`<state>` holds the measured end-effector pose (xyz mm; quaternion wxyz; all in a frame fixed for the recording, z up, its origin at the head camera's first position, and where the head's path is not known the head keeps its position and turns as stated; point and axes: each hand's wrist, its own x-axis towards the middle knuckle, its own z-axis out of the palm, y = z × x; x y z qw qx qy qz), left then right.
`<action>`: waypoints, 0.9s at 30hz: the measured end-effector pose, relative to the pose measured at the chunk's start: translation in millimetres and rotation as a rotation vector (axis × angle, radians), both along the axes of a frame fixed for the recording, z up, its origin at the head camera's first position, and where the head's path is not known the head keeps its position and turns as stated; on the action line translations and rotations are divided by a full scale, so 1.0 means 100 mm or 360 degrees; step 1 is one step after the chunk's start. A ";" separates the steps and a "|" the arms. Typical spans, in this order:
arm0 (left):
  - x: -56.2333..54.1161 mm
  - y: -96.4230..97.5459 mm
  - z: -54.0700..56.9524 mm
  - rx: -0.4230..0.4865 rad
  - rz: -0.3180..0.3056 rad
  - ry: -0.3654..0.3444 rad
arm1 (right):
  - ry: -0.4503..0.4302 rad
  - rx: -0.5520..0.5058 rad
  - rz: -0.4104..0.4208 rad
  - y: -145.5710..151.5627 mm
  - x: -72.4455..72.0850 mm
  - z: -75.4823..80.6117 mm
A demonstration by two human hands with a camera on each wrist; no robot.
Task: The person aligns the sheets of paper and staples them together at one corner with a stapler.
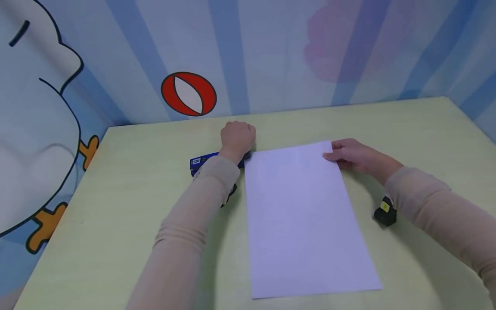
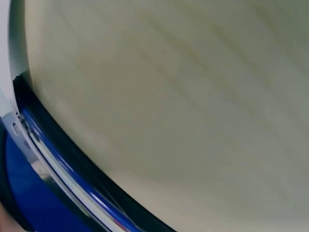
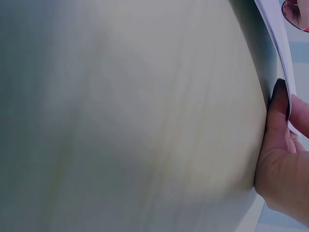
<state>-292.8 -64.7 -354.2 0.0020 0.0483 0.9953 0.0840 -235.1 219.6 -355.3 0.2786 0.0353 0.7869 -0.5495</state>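
A blue stapler (image 1: 204,161) lies at the upper left corner of the white paper (image 1: 302,224), its dark end meeting that corner. My left hand (image 1: 238,137) is balled into a fist over the stapler's right end and hides part of it. In the left wrist view the stapler (image 2: 43,203) shows its blue side and metal rail close up. My right hand (image 1: 354,157) pinches the paper's upper right edge, thumb on top and fingers beneath. The right wrist view shows the paper (image 3: 277,34) edge-on, lifted off the table beside the right hand (image 3: 282,169).
The pale table (image 1: 128,206) meets a blue striped wall (image 1: 267,56) at its back edge. A painted red and white ball (image 1: 188,94) and a large cartoon figure decorate the walls. A black wrist camera (image 1: 385,212) hangs below the right sleeve.
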 end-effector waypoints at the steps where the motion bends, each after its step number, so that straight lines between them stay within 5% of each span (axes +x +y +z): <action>1: -0.01 0.00 0.01 0.0000 -0.0012 0.0017 | 0.0003 -0.0004 -0.0006 0.00 0.00 0.00; 7: 0.03 -0.04 0.04 -0.0006 -0.0017 0.0043 | -0.0001 0.0020 -0.0014 -0.02 0.02 0.01; 13: 0.24 -0.20 0.01 -0.0066 0.0124 -0.0094 | -0.0006 0.0013 0.0057 -0.16 0.14 0.01; 20: 0.31 -0.30 0.18 -0.0412 -0.0037 -0.0234 | -0.0024 -0.0109 0.0021 -0.27 0.23 0.08; 23: 0.34 -0.30 0.20 -0.0459 -0.0118 -0.0228 | -0.0051 -0.0099 0.0036 -0.27 0.25 0.10; 27: 0.34 -0.32 0.24 -0.0376 -0.0079 -0.0197 | -0.0031 -0.0063 0.0038 -0.28 0.27 0.15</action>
